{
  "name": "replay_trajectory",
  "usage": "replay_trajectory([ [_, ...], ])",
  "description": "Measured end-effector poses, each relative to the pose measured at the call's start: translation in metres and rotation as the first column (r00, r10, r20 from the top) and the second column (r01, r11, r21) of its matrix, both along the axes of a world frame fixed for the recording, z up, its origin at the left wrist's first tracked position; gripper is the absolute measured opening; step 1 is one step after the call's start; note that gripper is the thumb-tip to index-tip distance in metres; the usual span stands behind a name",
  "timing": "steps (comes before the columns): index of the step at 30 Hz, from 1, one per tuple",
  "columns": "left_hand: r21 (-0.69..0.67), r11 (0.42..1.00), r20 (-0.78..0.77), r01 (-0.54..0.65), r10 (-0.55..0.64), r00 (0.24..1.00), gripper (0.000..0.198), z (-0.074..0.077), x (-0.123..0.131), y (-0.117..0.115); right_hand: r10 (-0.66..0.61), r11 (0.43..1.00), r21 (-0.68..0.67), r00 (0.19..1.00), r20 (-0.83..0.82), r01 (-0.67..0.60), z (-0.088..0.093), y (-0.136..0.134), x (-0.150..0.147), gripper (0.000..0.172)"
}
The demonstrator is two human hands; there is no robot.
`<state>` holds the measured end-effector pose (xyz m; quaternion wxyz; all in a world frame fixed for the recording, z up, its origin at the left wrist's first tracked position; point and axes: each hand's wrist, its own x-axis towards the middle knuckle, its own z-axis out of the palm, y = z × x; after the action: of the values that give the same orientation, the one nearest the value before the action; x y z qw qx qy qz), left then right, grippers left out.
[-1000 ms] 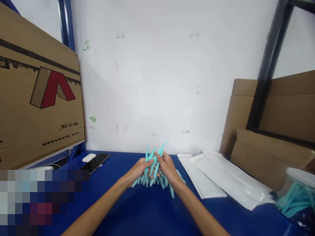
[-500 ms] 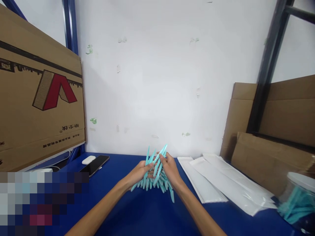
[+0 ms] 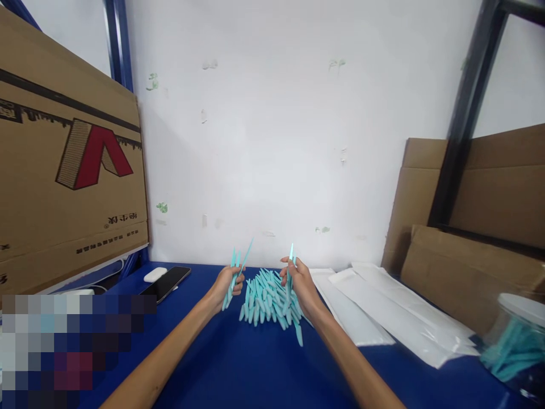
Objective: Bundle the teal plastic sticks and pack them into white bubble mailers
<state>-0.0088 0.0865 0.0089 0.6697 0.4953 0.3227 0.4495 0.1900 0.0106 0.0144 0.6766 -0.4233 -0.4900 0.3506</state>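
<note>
Between hands — teal stick pile (image 3: 268, 295); left hand (image 3: 225, 282) grips several sticks, right hand (image 3: 298, 281) pinches one.

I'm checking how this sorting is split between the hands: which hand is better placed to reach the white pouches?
Probably the right hand: it holds only one or two teal sticks and is beside the white pouches. The left hand grips several sticks, across the pile.

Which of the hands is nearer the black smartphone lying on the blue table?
Left. The left hand is just right of the black smartphone; the right hand lies farther right, beyond the turquoise plastic sticks.
</note>
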Motion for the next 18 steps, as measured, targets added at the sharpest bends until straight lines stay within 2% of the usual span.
replay_trajectory([
  [3,-0.046,0.996,0.0,0.077,-0.077,0.997,0.019,0.0,0.001,0.0,0.017,1.0,-0.009,1.0,-0.005,-0.017,0.0,-0.001,-0.002,0.042],
  [6,-0.025,0.993,0.025,0.114,-0.113,0.993,0.028,0.003,0.003,-0.007,0.039,0.999,-0.022,0.999,-0.024,-0.04,-0.001,-0.001,-0.003,0.042],
  [11,0.039,0.994,0.048,0.104,-0.106,0.993,0.041,0.006,0.007,-0.014,0.068,0.994,-0.08,0.992,-0.105,-0.076,-0.002,0.003,-0.003,0.04],
  [15,0.04,0.996,0.025,0.08,-0.081,0.996,0.039,0.004,0.006,-0.012,0.087,0.987,-0.12,0.986,-0.143,-0.104,0.002,0.001,-0.003,0.043],
  [18,0.034,0.993,-0.011,0.11,-0.11,0.994,0.037,0.002,0.007,-0.014,0.139,0.979,-0.136,0.984,-0.109,-0.153,0.006,-0.006,-0.008,0.045],
])
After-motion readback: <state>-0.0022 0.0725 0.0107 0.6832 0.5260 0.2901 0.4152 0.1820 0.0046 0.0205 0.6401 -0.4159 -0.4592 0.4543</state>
